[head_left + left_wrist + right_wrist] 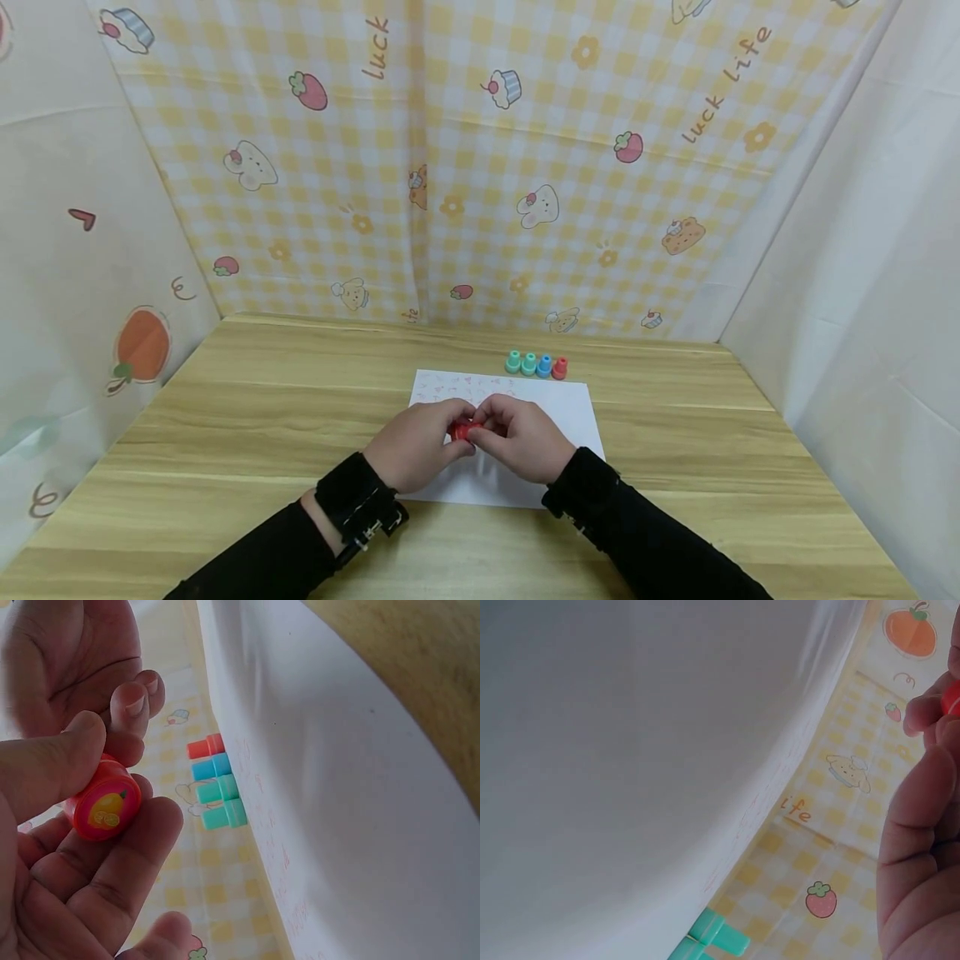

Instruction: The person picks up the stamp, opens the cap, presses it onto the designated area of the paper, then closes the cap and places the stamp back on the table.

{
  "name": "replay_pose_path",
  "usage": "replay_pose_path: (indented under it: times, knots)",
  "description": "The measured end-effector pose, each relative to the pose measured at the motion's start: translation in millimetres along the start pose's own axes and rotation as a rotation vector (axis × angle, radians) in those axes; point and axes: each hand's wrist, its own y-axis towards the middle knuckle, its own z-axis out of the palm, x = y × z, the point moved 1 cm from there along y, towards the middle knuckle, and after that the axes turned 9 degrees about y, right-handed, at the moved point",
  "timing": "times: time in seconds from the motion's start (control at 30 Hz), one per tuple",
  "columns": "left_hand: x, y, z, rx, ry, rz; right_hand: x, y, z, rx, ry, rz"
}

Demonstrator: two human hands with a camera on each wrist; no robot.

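Over the white paper (573, 417), both hands meet at a small red stamp (106, 808) whose round end bears a yellow fruit picture. My left hand (412, 446) pinches it between thumb and fingers. The curled fingers of my right hand (528, 437) grip its far end, which those fingers partly hide. Only a sliver of the red stamp (952, 699) shows at the edge of the right wrist view. Rows of faint red marks (457, 388) run along the paper's far part.
Behind the paper stand several small stamps in a row: green ones (513, 362), a blue one (544, 366) and a red one (560, 367). The wooden table (262, 417) meets a yellow checked cloth (480, 233) at the back, with white cloth (862, 333) at the sides.
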Motion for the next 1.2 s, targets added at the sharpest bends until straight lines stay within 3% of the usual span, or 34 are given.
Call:
replay_pose_path:
  times: [0.57,0.8,1.03,1.2]
  knots:
    - [4.0,2.0,-0.3,-0.009,-0.079,0.003,1.8,1.3,-2.4,-0.023,-0.005,0.011]
    - [2.5,2.1,0.0,-0.019,-0.141,-0.040,3.0,1.7,-3.2,-0.042,-0.032,0.012]
    - [2.1,1.1,0.9,-0.061,-0.152,-0.035,2.7,0.9,-3.7,-0.020,0.041,0.047]
    - [3.7,2.9,3.2,-0.097,-0.224,-0.063,3.6,-0.6,-5.0,-0.048,0.082,0.057]
